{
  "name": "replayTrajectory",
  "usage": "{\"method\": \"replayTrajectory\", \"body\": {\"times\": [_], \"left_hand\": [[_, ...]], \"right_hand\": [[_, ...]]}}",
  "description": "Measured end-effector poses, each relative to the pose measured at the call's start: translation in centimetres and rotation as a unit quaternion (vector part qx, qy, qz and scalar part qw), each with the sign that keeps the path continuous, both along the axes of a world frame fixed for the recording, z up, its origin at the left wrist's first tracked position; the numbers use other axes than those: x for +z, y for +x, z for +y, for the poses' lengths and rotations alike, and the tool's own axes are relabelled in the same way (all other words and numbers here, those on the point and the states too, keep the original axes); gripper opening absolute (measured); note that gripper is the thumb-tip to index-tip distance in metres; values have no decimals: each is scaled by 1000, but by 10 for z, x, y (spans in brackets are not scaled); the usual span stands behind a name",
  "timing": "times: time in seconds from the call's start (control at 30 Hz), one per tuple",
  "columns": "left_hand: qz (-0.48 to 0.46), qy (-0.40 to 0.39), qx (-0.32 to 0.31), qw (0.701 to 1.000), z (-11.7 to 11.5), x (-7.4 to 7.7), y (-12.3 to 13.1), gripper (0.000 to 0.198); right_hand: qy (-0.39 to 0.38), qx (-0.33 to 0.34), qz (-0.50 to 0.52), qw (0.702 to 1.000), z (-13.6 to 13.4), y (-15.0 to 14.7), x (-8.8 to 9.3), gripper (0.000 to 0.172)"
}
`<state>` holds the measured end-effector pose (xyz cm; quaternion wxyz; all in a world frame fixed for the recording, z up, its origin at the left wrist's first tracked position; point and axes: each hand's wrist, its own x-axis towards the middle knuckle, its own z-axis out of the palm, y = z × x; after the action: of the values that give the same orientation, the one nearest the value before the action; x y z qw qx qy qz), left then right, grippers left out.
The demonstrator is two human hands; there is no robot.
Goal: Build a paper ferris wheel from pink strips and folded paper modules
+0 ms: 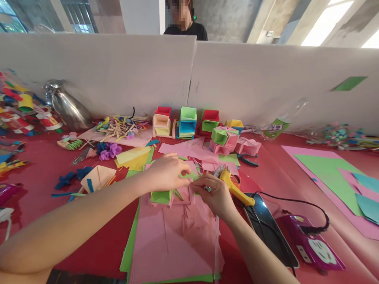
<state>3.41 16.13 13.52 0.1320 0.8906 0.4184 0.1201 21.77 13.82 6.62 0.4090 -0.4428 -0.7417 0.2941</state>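
Forearms (77,221) cut off at view's edge. Pink sheets (180,252) on counter (94,240); pink-and-green paper box (161,197) atop, partly hidden. Right hand (214,193): grip narrow, pinching box edge. Left hand (168,172): fingers curled above; hold cannot be told.

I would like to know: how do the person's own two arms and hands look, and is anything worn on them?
Both are human hands without gloves. The left hand and right hand show no ring that I can make out. The visible forearms are bare: no sleeve, watch, bracelet, cable or clear marking appears on them.
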Motion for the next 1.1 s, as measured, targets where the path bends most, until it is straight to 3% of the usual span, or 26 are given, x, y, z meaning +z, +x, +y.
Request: {"method": "replayTrajectory", "body": {"times": [0.1,0.17,0.3,0.43,0.53,0.73,0.93,1.1], "left_hand": [[-142,-28,77,986,3,9,-25,25],[-252,-37,139,957,7,3,-44,31],[-406,-41,205,890,19,-38,-70,40],[-437,-11,246,865,23,-82,-86,42],[-418,-35,202,885,18,-95,-99,47],[-392,-84,96,911,8,-86,-111,49],[-332,-43,75,939,3,-86,-106,40],[-316,18,81,945,0,-87,-101,34]], "right_hand": [[-5,-9,8,1000,0,1,-1,10],[-6,-18,10,1000,1,2,-3,9],[-2,-45,1,999,7,3,-1,9],[-2,-62,-7,998,16,-1,10,11],[2,-79,-11,997,19,-3,14,13],[7,-93,-7,996,16,1,4,13],[-2,-85,-13,996,6,4,3,11],[12,-85,-14,996,-1,2,1,12]]}}
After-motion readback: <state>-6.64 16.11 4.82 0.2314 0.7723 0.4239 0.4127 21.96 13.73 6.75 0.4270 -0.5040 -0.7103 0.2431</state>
